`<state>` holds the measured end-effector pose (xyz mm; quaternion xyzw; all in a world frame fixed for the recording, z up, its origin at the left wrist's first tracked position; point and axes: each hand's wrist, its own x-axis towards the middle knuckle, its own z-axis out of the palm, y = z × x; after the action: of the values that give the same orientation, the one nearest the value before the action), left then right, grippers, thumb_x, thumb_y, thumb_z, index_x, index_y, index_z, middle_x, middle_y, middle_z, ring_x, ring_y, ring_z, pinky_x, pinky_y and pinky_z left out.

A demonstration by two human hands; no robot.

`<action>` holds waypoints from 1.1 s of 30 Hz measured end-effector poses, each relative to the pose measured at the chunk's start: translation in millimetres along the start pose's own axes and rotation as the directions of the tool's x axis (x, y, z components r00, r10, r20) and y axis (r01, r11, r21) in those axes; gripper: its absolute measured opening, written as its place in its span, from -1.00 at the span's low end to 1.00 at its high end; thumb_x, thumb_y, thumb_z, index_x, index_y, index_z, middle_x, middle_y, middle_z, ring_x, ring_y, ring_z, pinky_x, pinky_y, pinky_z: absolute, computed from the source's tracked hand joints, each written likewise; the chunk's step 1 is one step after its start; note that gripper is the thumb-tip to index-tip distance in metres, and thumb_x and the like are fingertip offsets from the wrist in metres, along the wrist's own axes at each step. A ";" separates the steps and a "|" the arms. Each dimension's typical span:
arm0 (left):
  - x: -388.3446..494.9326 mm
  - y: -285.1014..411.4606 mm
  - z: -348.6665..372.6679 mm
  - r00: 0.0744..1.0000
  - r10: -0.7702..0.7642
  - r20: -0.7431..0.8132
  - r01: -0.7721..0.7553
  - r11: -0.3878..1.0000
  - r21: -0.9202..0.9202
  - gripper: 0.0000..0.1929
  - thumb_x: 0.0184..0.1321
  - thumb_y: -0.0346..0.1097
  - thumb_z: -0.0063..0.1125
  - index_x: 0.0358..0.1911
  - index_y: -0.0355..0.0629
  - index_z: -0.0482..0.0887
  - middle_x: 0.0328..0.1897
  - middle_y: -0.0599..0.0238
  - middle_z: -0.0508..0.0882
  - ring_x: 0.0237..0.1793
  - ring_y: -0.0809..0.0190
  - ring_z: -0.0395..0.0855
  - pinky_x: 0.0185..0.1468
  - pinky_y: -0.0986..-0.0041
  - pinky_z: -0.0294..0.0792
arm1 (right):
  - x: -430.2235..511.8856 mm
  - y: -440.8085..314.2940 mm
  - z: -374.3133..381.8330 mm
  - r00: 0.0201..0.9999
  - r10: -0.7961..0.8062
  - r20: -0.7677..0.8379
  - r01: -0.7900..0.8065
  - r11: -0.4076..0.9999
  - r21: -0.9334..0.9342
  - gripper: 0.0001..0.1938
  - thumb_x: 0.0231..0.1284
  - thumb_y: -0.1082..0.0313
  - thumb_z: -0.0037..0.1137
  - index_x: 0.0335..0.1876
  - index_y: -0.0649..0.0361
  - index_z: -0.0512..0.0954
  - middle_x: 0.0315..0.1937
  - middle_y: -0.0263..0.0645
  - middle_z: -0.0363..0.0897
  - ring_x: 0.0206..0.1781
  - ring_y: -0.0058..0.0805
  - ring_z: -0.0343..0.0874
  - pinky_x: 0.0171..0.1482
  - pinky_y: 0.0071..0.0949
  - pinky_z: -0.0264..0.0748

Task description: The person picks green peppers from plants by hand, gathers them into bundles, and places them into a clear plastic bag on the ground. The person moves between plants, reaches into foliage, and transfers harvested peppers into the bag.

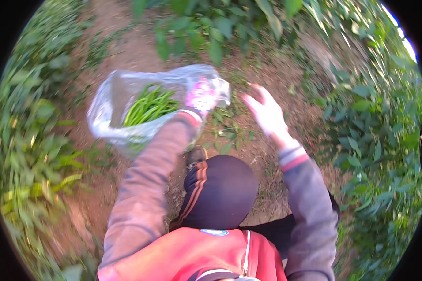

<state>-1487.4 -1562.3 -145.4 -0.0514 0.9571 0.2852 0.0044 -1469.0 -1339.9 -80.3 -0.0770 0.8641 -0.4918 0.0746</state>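
My left hand (203,95), in a pink and white patterned glove, grips the gathered rim of a clear plastic bag (102,117). Inside the bag lies a pile of long green pods or peppers (151,105); their exact kind cannot be told. To the right of the bag, my bare-looking right hand (263,105) is held over the soil with fingers apart and nothing in it. Its fingertips are blurred and point up and left.
Leafy green plants (362,140) line the right side, and more foliage (211,31) hangs at the top. Long-leaved plants (31,116) stand on the left. Brown soil (123,31) with scattered weeds runs between them. My bent knee (225,189) is below the hands.
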 end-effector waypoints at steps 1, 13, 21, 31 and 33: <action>-12.3 6.8 6.7 0.996 0.080 -0.032 -0.079 0.996 0.034 -0.41 0.31 -0.07 -0.02 0.31 -0.30 0.37 0.23 -0.23 0.54 0.19 -0.21 0.54 0.27 0.16 0.38 | -18.2 8.2 -0.5 0.998 0.054 0.025 -0.056 0.995 0.085 -0.38 0.26 0.00 0.22 0.31 0.24 0.42 0.18 -0.03 0.57 0.16 -0.31 0.60 0.17 -0.35 0.49; -48.2 -2.4 -92.8 0.992 -0.002 0.125 -0.066 0.840 0.538 -0.70 0.27 -0.27 -0.01 0.01 -0.18 0.64 -0.14 0.05 0.72 -0.11 0.06 0.72 -0.02 0.17 0.55 | -38.8 -35.5 45.8 0.966 -0.006 0.260 -0.115 0.887 0.447 -0.66 0.29 0.07 0.14 -0.21 0.25 0.68 -0.62 -0.41 0.56 -0.51 -0.73 0.46 -0.40 -0.60 0.36; 50.5 -128.2 -35.4 0.974 -0.089 0.209 -0.097 0.666 0.740 0.33 -0.25 0.21 0.54 0.56 -0.05 -0.14 0.62 0.00 0.03 0.53 -0.21 0.12 0.40 -0.05 0.20 | 86.2 38.1 220.4 0.396 0.791 0.466 -0.915 0.379 0.135 0.05 -0.04 -0.25 0.41 0.52 0.11 0.12 0.50 0.04 0.13 0.39 0.22 0.29 0.32 0.22 0.29; 219.5 -315.1 -35.9 0.993 -0.103 0.064 0.080 0.954 0.290 -0.65 0.14 -0.22 0.25 0.00 -0.11 0.58 -0.08 0.06 0.69 -0.07 0.06 0.65 -0.04 0.24 0.48 | 149.2 114.9 215.6 0.641 0.165 0.750 -0.753 -0.054 0.656 -0.73 0.29 0.42 0.15 0.02 0.36 0.49 -0.25 -0.16 0.64 -0.29 -0.34 0.62 -0.19 -0.46 0.63; 233.5 -330.1 -73.6 0.990 -0.138 0.007 0.126 0.925 0.358 -0.71 0.15 -0.21 0.24 -0.08 -0.11 0.59 -0.15 0.08 0.68 -0.14 0.05 0.65 -0.10 0.24 0.48 | 133.7 139.9 174.9 0.363 -0.242 0.900 -0.924 0.032 0.382 -0.76 0.30 0.38 0.16 0.00 0.30 0.50 -0.21 -0.18 0.64 -0.19 -0.45 0.63 -0.15 -0.53 0.60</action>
<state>-1684.8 -1899.6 -272.7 -0.1096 0.9870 0.1069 0.0483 -1572.2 -1443.5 -296.3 0.0445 0.1535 -0.7447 0.6479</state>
